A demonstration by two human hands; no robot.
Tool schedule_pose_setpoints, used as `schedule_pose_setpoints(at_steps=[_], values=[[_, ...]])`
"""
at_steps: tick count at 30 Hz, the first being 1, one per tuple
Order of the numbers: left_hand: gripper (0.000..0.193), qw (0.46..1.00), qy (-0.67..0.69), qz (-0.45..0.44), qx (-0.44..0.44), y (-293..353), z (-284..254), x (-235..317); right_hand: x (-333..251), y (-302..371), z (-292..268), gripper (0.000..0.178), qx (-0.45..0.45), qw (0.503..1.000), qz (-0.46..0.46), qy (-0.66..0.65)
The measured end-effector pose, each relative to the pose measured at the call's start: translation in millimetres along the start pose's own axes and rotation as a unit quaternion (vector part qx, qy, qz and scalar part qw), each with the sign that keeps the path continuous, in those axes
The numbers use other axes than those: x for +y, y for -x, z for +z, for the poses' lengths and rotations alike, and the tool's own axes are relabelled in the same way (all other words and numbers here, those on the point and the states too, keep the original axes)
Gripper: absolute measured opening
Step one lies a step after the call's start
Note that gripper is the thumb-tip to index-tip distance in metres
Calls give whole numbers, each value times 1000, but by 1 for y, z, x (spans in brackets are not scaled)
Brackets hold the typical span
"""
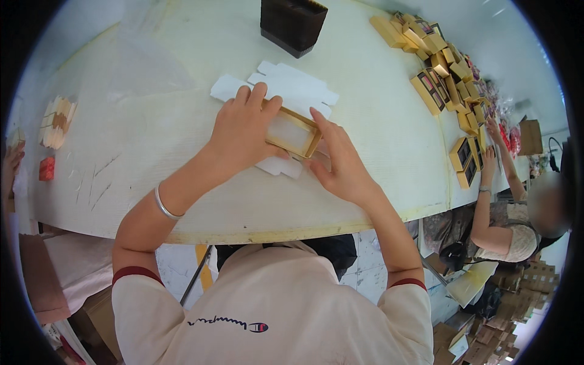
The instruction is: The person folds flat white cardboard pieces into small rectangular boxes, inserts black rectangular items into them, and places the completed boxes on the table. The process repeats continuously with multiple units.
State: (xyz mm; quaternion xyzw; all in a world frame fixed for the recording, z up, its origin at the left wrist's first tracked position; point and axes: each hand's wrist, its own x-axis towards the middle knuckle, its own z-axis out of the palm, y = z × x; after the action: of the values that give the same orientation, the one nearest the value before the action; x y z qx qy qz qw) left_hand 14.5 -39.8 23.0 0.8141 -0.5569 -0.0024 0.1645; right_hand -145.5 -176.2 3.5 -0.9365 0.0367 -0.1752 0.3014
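A small gold rectangular box (310,144), open at the top with a pale inside, is between my two hands. My left hand (242,129) wraps over its left end, fingers at the far side and thumb at the near side. My right hand (342,157) grips the right end, with a finger at the far corner and the thumb by the near corner. Under and behind the box lie flat white die-cut cardboard pieces (292,82). The left hand hides part of the box and of the cardboard.
A dark brown open container (292,27) stands at the far middle of the pale table (182,207). Many gold boxes (435,45) are heaped at the right, where a co-worker's hand (488,159) is. Bundled pale strips (58,121) and a small red block (47,169) lie at left.
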Motion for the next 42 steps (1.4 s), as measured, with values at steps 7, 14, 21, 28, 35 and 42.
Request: schedule_pose_setpoints(at_steps=[7, 14, 21, 28, 35, 42], values=[[80, 984, 124, 67, -112, 2, -4, -20, 18, -7, -14, 77, -64, 998, -9, 14], [74, 965, 201, 41, -165, -1, -12, -22, 28, -119, -75, 48, 110, 984, -83, 116], [63, 978, 165, 58, -113, -1, -2, -23, 70, -212, -57, 20, 43, 945, -59, 319], [65, 975, 179, 39, -128, -3, -1, -20, 64, -217, -80, 23, 99, 984, -28, 146], [73, 971, 195, 41, -132, 0, -1, -26, -1, -97, -122, 20, 122, 957, 132, -228], [79, 968, 203, 50, -137, 2, -6, -4, 37, 6, -91, 30, -57, 754, 444, -481]])
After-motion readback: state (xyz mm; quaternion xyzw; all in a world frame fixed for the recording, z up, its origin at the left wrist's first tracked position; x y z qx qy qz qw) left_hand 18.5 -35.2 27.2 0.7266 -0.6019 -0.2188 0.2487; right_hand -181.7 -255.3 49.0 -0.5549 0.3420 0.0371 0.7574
